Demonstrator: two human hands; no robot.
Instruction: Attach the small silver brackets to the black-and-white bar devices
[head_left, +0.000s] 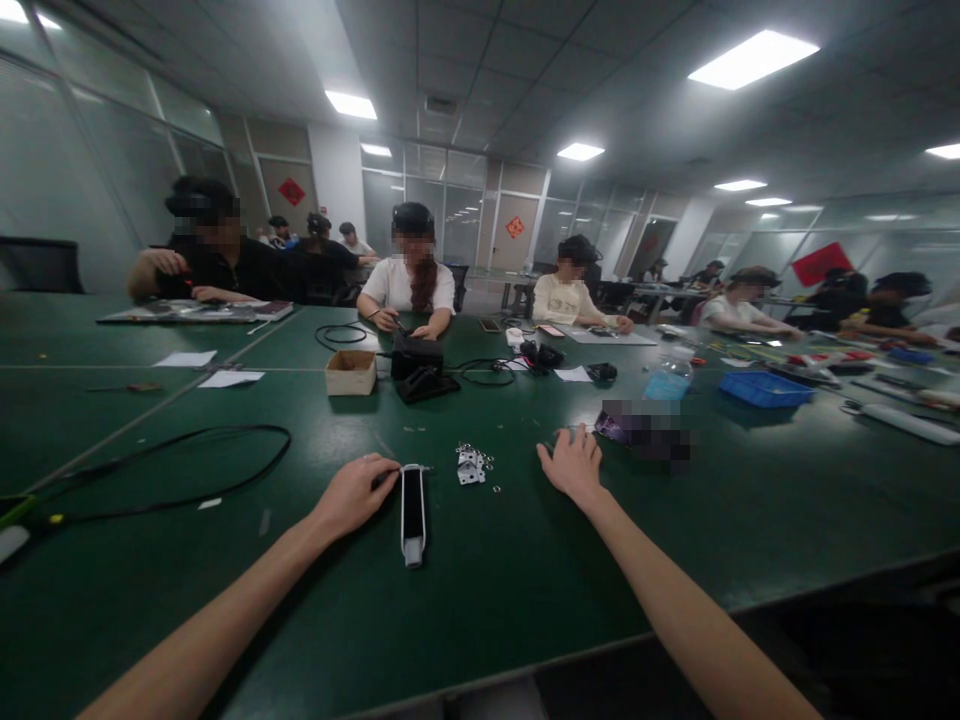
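A long device (412, 515) with a black face and a pale frame lies flat on a green table (487, 590), its narrower grey end at six o'clock and a thin stub jutting from its far end at three. My clock is read from above, with twelve straight ahead.

My left hand (360, 492) lies palm down with its fingers drawn together; the device is at its four o'clock. The fingertips meet the device's far corner, but I cannot tell whether they pinch it or merely rest beside it. My right hand (576, 462) rests palm down, fingers spread wide, holding nothing; the device is well apart from it, at eight o'clock.

Between the hands, at the device's one o'clock, I see a heap of small metal parts (471, 466).

The table's near edge crosses at six o'clock and slants up past my right forearm toward four. Green tabletop runs from the device down to that edge, and from the heap across to the right hand. Around the left hand, a black cable (247, 433) loops at ten o'clock and a cardboard box (350, 373) stands at twelve. Just beside the right fingers, at two o'clock, is a purple package (616, 428), partly blurred; a blue tray (765, 390) sits beyond.
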